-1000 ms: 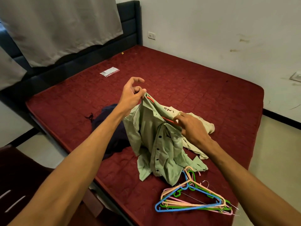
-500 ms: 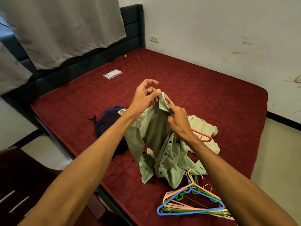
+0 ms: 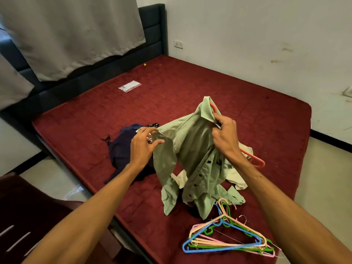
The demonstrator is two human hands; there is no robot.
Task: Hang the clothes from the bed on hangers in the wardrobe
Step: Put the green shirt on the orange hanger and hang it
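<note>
A pale green button shirt (image 3: 192, 149) hangs above the dark red bed (image 3: 171, 96). My right hand (image 3: 225, 138) grips its collar together with a red hanger (image 3: 256, 161), whose hook pokes out above the collar and whose arm sticks out to the right. My left hand (image 3: 142, 145) pinches the shirt's left shoulder. The shirt's tail and sleeves drag on the mattress. A dark navy garment (image 3: 123, 151) lies behind my left hand, and a cream garment (image 3: 236, 178) lies under the shirt.
A pile of several plastic hangers (image 3: 228, 239) in blue, green, pink and peach lies at the bed's near corner. A small clear packet (image 3: 130, 86) lies near the black headboard (image 3: 152, 31). Grey curtains hang at left. Dark wooden furniture (image 3: 28, 216) stands at lower left.
My left hand let go of the collar and dropped left to the shirt's shoulder. My right hand rose with the collar and hanger, and the shirt spread wider.
</note>
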